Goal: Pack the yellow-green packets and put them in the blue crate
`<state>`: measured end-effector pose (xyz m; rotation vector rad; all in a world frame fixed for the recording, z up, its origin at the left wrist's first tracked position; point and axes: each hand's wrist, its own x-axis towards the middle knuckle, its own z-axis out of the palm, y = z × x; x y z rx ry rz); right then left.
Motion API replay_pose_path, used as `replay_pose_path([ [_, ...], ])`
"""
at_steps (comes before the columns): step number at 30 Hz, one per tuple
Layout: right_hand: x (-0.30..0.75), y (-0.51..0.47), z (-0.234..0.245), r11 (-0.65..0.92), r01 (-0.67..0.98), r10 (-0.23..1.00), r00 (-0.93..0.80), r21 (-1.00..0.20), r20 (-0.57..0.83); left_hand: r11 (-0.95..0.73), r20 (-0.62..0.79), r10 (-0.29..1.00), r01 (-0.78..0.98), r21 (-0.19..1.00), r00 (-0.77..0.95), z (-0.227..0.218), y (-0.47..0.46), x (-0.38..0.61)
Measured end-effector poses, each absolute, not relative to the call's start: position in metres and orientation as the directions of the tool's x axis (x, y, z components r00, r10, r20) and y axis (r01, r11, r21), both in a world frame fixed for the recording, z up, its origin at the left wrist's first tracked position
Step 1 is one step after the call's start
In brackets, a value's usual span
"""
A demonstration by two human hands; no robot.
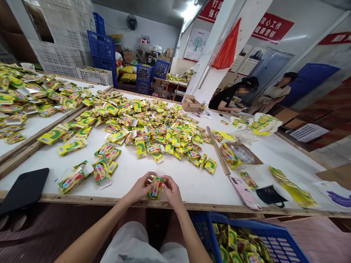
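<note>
Between my two hands, close to the table's front edge, is a small yellow-green printed box with pink lettering and a red picture. My left hand grips its left side, fingers curled. At its upper right side, my right hand pinches it with thumb and fingers. Just beyond lies a large heap of similar yellow-green boxes, some with white flaps sticking up. To the left of my hands rest a few more boxes, one of them an open-ended box.
A blue crate holding yellow packets stands below the table edge at right. A wooden strip, a pink phone and an open carton lie on the right. A black phone is left. Two people are across the table.
</note>
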<state>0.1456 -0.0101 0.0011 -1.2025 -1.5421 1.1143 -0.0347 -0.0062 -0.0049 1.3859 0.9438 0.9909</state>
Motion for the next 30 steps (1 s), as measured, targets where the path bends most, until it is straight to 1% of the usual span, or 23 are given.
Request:
replay_pose_path([
  [2, 0.141, -0.004, 0.002, 0.15, 0.247, 0.98, -0.167, -0.957, 0.111, -0.088, 0.068, 0.956, 0.057, 0.995, 0.286, -0.007, -0.002, -0.032],
  [4, 0.136, 0.001, 0.0, 0.174, 0.266, 0.977, -0.165, -0.948, 0.133, -0.145, 0.123, 0.964, 0.08, 0.986, 0.235, -0.008, 0.002, -0.029],
  [7, 0.129, 0.003, -0.005, 0.175, 0.192, 0.983, -0.096, -0.966, 0.159, -0.187, 0.181, 0.97, 0.016, 0.982, 0.165, -0.008, 0.004, -0.026],
  [9, 0.127, 0.001, -0.009, 0.161, 0.124, 0.987, -0.034, -0.979, 0.158, -0.176, 0.178, 0.973, -0.026, 0.984, 0.148, -0.006, 0.003, -0.025],
  [10, 0.127, -0.001, -0.009, 0.159, 0.111, 0.987, -0.019, -0.981, 0.158, -0.174, 0.175, 0.973, -0.02, 0.985, 0.15, -0.005, 0.002, -0.025],
  [12, 0.127, -0.004, -0.009, 0.164, 0.136, 0.986, -0.045, -0.977, 0.159, -0.193, 0.183, 0.971, 0.051, 0.98, 0.153, -0.002, 0.0, -0.026],
  [15, 0.126, -0.006, -0.007, 0.176, 0.196, 0.981, -0.112, -0.965, 0.157, -0.21, 0.194, 0.975, 0.159, 0.965, 0.113, 0.004, -0.004, -0.029],
  [20, 0.119, -0.004, 0.001, 0.181, 0.242, 0.983, -0.08, -0.953, 0.166, -0.177, 0.177, 0.984, 0.153, 0.972, 0.014, 0.008, -0.007, -0.027],
  [24, 0.118, 0.002, 0.008, 0.181, 0.289, 0.983, -0.072, -0.94, 0.167, -0.098, 0.103, 0.993, 0.1, 0.99, -0.052, 0.005, -0.001, -0.023],
  [27, 0.12, 0.002, 0.007, 0.18, 0.285, 0.983, -0.08, -0.942, 0.164, -0.066, 0.068, 0.997, 0.058, 0.996, -0.027, 0.0, -0.001, -0.024],
  [30, 0.117, -0.002, -0.002, 0.177, 0.215, 0.983, -0.091, -0.961, 0.16, -0.077, 0.075, 0.996, 0.047, 0.996, 0.042, -0.004, -0.008, -0.026],
])
